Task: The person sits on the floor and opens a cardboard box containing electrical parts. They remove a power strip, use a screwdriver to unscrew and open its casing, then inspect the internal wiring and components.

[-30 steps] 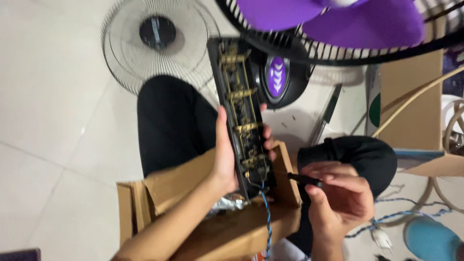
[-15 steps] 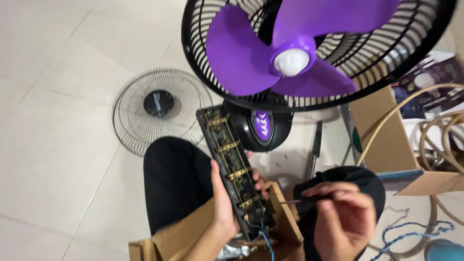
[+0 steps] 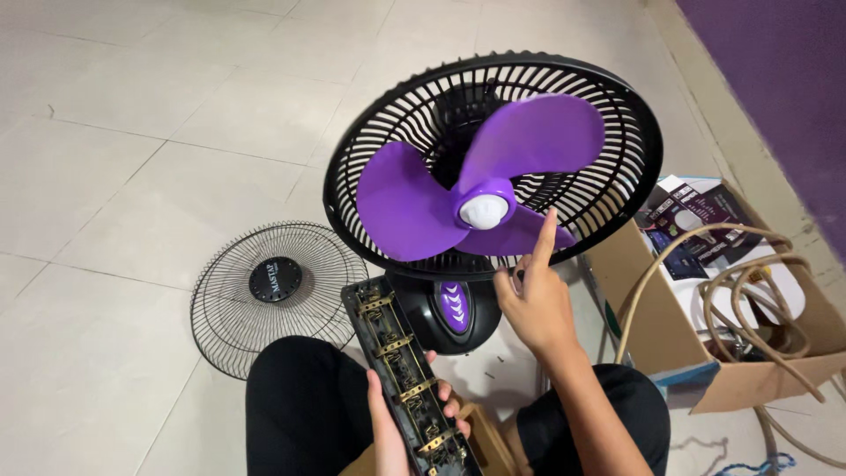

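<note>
The left hand (image 3: 397,432) is wrapped around a long black strip (image 3: 407,375) with its cover off. Little brass bits show inside it. The strip sits over the person's lap, near the bottom edge of the floor (image 3: 115,132), and it tilts up toward the fan (image 3: 493,176).

The right hand (image 3: 533,295) is up by the fan. One finger points straight out and its tip touches a purple blade (image 3: 529,141) near the white hub (image 3: 483,211). The other fingers are curled in, and they hold nothing.

The fan stands in the middle of the floor with no front cover. A round wire grill (image 3: 278,295) lies flat on the floor, just left of the strip. A cardboard box (image 3: 670,326) with hose (image 3: 749,291) coiled in it sits by the right edge.
</note>
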